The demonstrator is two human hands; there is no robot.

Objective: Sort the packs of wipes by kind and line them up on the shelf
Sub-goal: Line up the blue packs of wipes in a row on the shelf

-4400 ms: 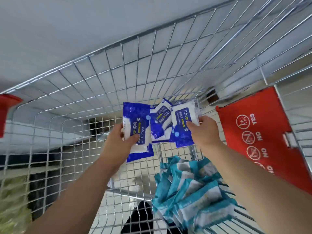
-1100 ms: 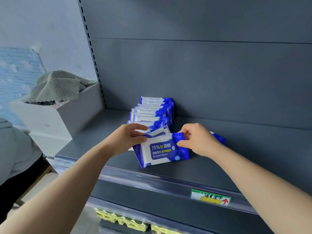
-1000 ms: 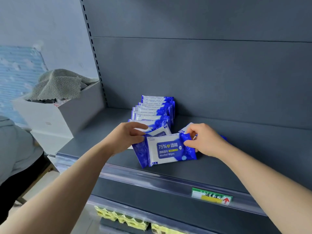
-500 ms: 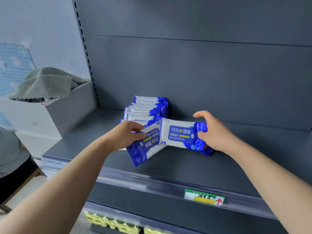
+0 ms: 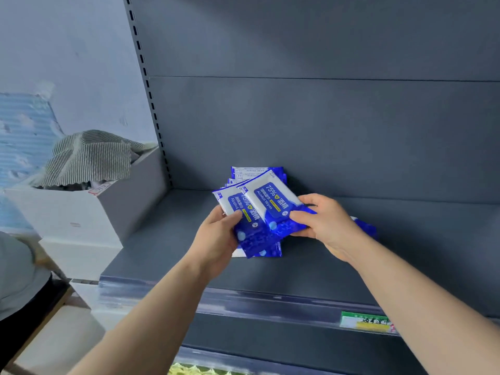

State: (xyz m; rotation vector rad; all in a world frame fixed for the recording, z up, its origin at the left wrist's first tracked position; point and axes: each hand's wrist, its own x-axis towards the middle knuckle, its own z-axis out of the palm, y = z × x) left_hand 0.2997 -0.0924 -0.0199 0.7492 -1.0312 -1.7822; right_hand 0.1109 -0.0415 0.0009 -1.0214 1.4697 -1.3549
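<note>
Right hand [image 5: 322, 223] brought its pack [image 5: 270, 203] back, tilted, over left pack [image 5: 251, 238]

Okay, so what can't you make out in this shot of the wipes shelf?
Head view only.
Row of blue-and-white wipe packs at the back: the held fan of packs hides most, count unclear.
Blue plastic pack lying behind the right hand: hand and wrist cover all but a corner.
Green-and-yellow shelf label: print too small, forearm cuts its end.
White box: striped grey cloth hides contents.
</note>
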